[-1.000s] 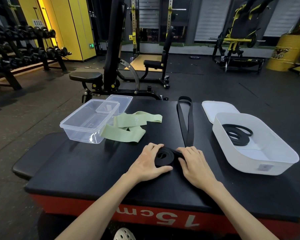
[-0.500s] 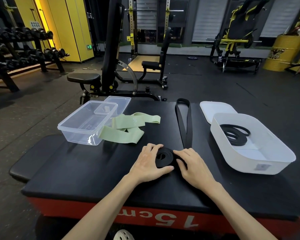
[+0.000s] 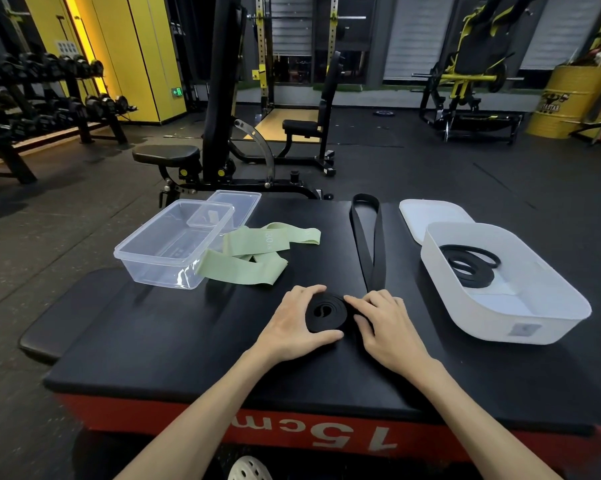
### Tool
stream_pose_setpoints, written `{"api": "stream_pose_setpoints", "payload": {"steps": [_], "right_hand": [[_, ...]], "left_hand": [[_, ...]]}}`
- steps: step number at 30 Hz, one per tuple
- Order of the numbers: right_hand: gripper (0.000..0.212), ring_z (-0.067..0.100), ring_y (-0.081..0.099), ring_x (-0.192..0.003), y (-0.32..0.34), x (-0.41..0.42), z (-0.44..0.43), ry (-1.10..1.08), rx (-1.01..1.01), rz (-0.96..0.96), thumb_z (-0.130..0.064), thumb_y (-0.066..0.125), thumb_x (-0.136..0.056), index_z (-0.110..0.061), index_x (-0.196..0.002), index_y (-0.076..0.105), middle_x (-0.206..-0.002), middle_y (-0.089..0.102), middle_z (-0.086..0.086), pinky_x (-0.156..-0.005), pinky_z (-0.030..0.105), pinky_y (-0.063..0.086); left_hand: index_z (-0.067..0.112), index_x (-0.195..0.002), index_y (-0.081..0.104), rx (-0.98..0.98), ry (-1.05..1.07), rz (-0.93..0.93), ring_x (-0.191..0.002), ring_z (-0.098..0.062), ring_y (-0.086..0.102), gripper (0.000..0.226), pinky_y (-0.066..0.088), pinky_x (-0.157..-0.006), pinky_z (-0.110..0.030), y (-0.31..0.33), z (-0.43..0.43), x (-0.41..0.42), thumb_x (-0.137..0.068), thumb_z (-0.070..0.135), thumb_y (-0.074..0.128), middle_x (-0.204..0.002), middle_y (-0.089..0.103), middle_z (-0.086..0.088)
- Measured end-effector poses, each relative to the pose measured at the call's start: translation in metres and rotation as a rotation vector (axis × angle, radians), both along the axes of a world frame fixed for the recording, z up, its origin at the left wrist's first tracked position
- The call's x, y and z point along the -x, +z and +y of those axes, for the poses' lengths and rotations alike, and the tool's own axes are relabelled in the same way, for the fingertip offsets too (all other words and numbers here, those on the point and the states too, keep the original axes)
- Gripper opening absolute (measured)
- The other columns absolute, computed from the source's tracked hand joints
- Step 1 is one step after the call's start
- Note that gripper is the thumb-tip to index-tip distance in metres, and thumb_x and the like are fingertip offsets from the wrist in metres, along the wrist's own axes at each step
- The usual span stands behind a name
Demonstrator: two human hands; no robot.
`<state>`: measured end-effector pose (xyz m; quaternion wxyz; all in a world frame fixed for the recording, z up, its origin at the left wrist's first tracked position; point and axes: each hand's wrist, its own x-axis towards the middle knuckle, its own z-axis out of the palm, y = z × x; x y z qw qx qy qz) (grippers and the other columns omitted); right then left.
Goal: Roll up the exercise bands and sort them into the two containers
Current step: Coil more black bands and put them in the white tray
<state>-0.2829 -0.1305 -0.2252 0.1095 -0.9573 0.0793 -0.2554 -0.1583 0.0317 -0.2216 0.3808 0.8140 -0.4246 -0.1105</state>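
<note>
Left hand (image 3: pixel 294 323) cups the black band (image 3: pixel 327 312) coil on the black platform (image 3: pixel 174 341), thumb and fingers curled around it; right hand (image 3: pixel 384 323) grips its other side. Uncoiled tail lies stretched away between clear container (image 3: pixel 160 251) and white container (image 3: pixel 521 323).

The tabletop (image 3: pixel 188 341) is matte black, and its side panel (image 3: pixel 275 434) is red with white lettering. At six o'clock lies a black band (image 3: pixel 327 311). At ten o'clock are pale green bands (image 3: pixel 247 263) and a clear container (image 3: pixel 146 258). At three o'clock a white container (image 3: pixel 521 313) carries a second black band (image 3: pixel 472 266).
</note>
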Motion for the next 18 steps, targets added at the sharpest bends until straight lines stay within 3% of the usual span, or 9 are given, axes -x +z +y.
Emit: {"api": "stream_pose_setpoints", "payload": {"steps": [5,12,18], "right_hand": [[0.024,0.017,0.052,-0.094,0.0018,-0.0007,0.0014,0.003,-0.028,-0.011,-0.012,0.061,-0.085,-0.016,-0.108,0.059,-0.1,0.061,-0.006,-0.08,0.029,0.038],[0.031,0.017,0.053,-0.086,-0.0015,0.0001,0.001,0.046,-0.055,-0.036,-0.01,0.063,-0.087,-0.009,-0.118,0.063,-0.093,0.059,-0.002,-0.074,0.026,0.048],[0.037,0.017,0.053,-0.086,-0.0012,0.0002,-0.0013,0.042,-0.027,-0.033,-0.008,0.063,-0.082,-0.012,-0.119,0.063,-0.092,0.06,-0.004,-0.072,0.029,0.044]], "left_hand": [[0.037,-0.141,0.032,-0.065,0.048,-0.069,-0.118,-0.003,0.033,0.091,0.036,-0.104,-0.03,0.0019,-0.0038,0.0046,-0.064,0.069,0.067,-0.114,0.033,0.014],[0.032,-0.128,0.039,-0.062,0.102,-0.121,-0.114,-0.005,0.034,0.085,0.037,-0.101,-0.027,0.0039,-0.0073,0.0083,-0.058,0.073,0.065,-0.11,0.035,0.013],[0.029,-0.144,0.027,-0.075,-0.102,-0.077,-0.131,-0.003,0.026,0.096,0.027,-0.112,-0.029,0.0076,-0.001,-0.0014,-0.063,0.064,0.067,-0.141,0.027,0.018]]}}
